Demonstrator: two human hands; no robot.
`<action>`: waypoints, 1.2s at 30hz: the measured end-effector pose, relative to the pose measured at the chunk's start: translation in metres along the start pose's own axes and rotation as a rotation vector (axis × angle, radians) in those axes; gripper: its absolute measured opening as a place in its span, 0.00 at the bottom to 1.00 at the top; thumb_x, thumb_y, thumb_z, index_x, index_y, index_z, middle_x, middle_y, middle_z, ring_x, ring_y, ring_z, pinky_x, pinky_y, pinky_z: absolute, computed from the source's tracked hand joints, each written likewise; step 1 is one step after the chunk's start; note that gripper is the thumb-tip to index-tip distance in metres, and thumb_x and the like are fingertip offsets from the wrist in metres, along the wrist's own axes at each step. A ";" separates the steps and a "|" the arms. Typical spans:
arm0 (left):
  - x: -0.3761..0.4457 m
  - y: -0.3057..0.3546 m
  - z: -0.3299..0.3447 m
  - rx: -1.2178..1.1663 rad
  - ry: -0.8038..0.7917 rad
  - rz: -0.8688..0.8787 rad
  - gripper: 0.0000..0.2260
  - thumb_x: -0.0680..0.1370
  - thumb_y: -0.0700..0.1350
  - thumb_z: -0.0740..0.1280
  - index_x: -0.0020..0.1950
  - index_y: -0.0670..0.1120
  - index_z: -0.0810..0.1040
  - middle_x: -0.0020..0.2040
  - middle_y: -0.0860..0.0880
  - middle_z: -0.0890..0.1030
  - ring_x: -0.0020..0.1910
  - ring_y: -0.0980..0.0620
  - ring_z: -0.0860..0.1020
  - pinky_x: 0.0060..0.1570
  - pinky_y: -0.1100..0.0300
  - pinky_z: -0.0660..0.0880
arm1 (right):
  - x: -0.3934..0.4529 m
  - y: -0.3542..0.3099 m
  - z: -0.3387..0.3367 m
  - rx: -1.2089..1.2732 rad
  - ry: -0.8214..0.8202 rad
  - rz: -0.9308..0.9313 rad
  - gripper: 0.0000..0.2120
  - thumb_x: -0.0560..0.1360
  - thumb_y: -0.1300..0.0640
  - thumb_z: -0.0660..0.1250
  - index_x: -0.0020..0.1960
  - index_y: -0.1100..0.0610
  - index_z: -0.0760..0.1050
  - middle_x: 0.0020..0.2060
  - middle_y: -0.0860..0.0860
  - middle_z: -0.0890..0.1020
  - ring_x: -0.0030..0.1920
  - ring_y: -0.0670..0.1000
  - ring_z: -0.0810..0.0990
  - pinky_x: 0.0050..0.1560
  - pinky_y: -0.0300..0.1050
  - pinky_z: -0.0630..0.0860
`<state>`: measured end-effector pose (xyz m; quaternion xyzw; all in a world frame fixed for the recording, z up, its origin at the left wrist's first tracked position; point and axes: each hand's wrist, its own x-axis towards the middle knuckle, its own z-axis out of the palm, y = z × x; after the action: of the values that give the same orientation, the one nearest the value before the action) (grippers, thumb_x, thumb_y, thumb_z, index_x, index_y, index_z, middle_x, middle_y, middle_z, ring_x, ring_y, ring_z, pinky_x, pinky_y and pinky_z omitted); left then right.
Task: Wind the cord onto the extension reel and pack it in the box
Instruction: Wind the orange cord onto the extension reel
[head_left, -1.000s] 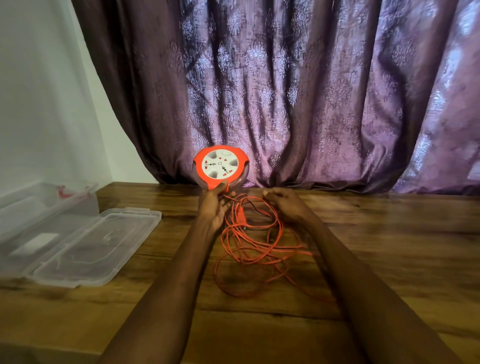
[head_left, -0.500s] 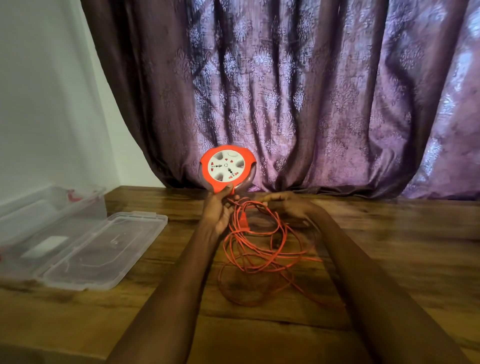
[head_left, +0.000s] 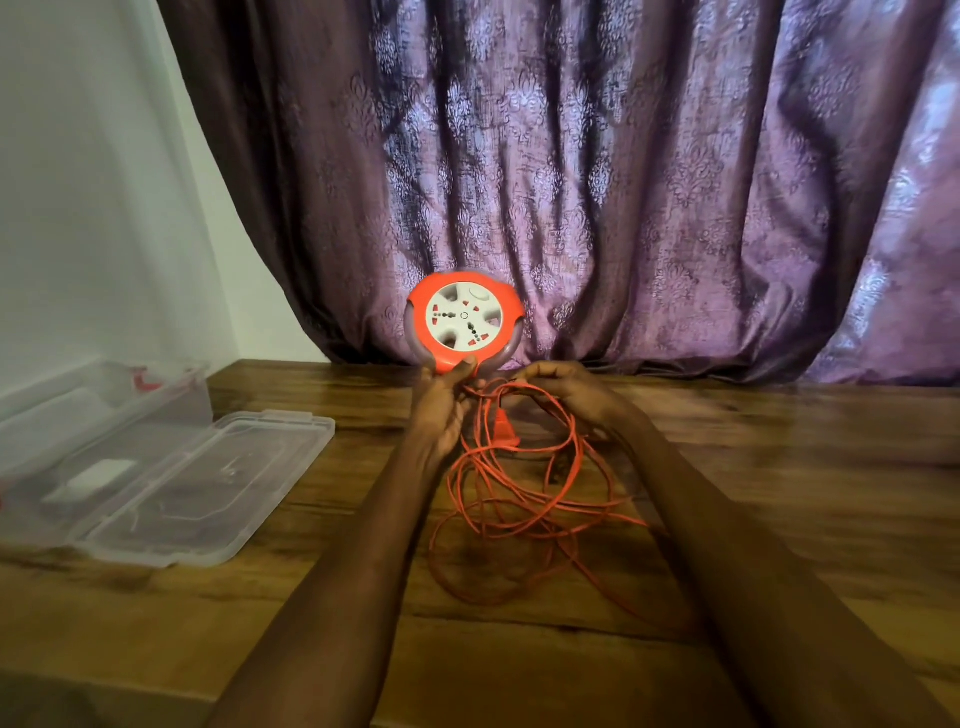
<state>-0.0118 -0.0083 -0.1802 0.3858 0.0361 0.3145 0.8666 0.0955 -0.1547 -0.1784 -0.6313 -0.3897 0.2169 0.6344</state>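
Head view, one only. One extension reel (head_left: 464, 321), orange rim, white socket face toward the camera, held upright above the far edge of the wooden tabletop (head_left: 779, 467), in front of a purple curtain (head_left: 623, 182). Left hand (head_left: 441, 405) grips the reel from below, thumb on its lower orange edge; the other fingers are behind it, not visible. Right hand (head_left: 566, 389) has fingers curled, pinching the orange cord (head_left: 519, 499) just beside the reel's lower right; exact fingertip contact is hard to make out.

One cord, mostly unwound, in a loose tangle of loops on the tabletop between the two forearms; loops overlap and cannot be counted. One orange plug (head_left: 505, 431) hangs among the upper strands.

One clear plastic box (head_left: 104, 410) at left, open, cut off by the frame edge; contents blurred, a white patch and something red visible. One clear lid (head_left: 208, 488) lies flat just beside it, touching its near side. White wall (head_left: 78, 182) at left.
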 end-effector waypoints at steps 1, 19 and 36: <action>0.000 -0.001 0.000 0.001 0.011 0.010 0.16 0.78 0.30 0.65 0.62 0.44 0.73 0.38 0.47 0.84 0.29 0.53 0.81 0.28 0.61 0.78 | -0.001 0.001 0.001 0.028 0.021 -0.017 0.06 0.76 0.67 0.66 0.48 0.61 0.81 0.40 0.54 0.85 0.38 0.47 0.82 0.45 0.37 0.78; -0.004 -0.009 -0.003 0.278 0.183 -0.034 0.18 0.73 0.32 0.68 0.63 0.39 0.77 0.39 0.42 0.82 0.24 0.55 0.75 0.21 0.67 0.71 | -0.007 0.013 -0.008 -0.400 0.290 0.025 0.21 0.68 0.74 0.61 0.35 0.54 0.86 0.35 0.50 0.86 0.41 0.52 0.84 0.48 0.48 0.79; -0.010 -0.001 0.004 0.226 0.141 -0.033 0.16 0.74 0.39 0.72 0.60 0.47 0.75 0.31 0.50 0.81 0.29 0.51 0.73 0.32 0.62 0.69 | -0.001 0.014 0.021 -0.499 0.008 -0.059 0.17 0.78 0.59 0.69 0.31 0.60 0.75 0.27 0.50 0.72 0.28 0.47 0.67 0.31 0.42 0.63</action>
<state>-0.0179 -0.0173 -0.1798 0.4572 0.1385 0.3204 0.8180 0.0814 -0.1407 -0.1947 -0.7575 -0.4470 0.0926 0.4668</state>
